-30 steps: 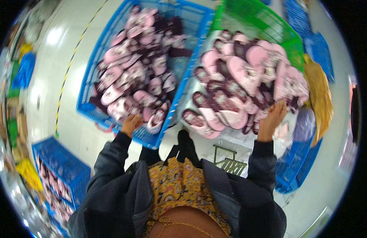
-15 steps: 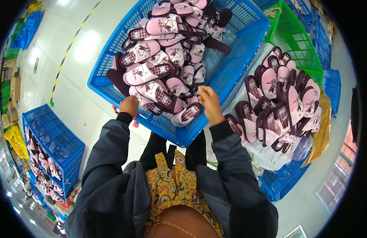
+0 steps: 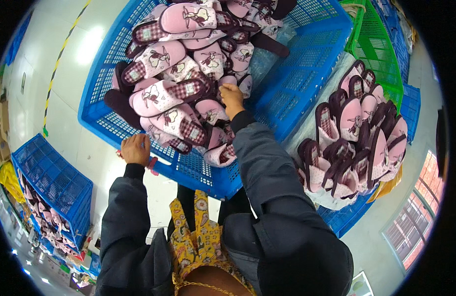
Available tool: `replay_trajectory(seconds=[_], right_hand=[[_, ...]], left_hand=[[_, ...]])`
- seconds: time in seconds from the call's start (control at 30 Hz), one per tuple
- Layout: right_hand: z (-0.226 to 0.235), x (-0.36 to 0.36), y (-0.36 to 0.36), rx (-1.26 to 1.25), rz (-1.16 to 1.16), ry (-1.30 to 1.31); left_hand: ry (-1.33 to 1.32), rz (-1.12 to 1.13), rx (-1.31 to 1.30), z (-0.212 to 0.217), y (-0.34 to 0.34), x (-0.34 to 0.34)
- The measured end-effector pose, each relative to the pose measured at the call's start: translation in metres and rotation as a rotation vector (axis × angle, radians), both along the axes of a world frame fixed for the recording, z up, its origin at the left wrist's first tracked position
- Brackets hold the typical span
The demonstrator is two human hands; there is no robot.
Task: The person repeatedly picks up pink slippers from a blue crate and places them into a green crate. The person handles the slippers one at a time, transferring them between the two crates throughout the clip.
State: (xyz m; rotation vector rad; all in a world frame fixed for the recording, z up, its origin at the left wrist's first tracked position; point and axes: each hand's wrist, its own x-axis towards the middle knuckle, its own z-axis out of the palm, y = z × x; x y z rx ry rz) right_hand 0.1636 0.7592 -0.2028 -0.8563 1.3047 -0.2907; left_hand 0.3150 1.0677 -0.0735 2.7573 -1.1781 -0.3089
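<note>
A large blue plastic crate (image 3: 213,182) in front of me holds a heap of pink-and-white slippers (image 3: 161,98) with dark soles and checked insoles. My left hand (image 3: 135,149) is closed on the crate's near left rim, beside a small reddish-pink strip (image 3: 153,165). Over the right part of the heap reaches my right hand (image 3: 231,98), its fingers curled in by a pink slipper toe. Whatever those fingertips hold, if anything, is hidden.
To the right, upright slippers (image 3: 351,121) are packed on wrapping above another blue crate (image 3: 344,217). A green crate (image 3: 378,47) stands behind them. At left is a smaller blue crate (image 3: 53,182) with slippers. Yellow-black tape (image 3: 53,81) marks the floor.
My right hand has moved from the crate's right side leftward and farther in over the slippers. My left hand stays at the rim. The crate appears lower and farther left in view.
</note>
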Motion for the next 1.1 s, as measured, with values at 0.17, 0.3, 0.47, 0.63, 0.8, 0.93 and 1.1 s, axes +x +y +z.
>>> replay_trajectory(seconds=[0.17,0.3,0.47,0.63,0.8,0.93,1.1], right_hand=[[-0.012,0.035,-0.014,0.062,-0.198,-0.083],[-0.027,0.043,-0.015,0.079,-0.328,0.025],[-0.076,0.014,-0.072,-0.551,0.175,0.366],[-0.131,-0.003,-0.192,-1.102,0.56,0.426],[-0.135,0.018,-0.222,-0.979,0.795,0.679],[-0.173,0.01,-0.236,-0.962,0.802,0.638],[-0.139,0.015,-0.237,-0.872,0.899,0.642]], left_hand=[[-0.004,-0.012,-0.003,-0.001,-0.005,-0.001],[0.015,0.0,0.047,0.0,-0.005,-0.002],[0.02,0.038,0.082,0.003,-0.009,-0.006],[0.047,0.019,0.101,-0.003,-0.013,0.0],[0.05,0.041,0.114,0.003,-0.015,-0.005],[0.06,0.028,0.148,0.001,-0.024,-0.003],[0.038,0.03,0.172,0.002,-0.018,-0.006]])
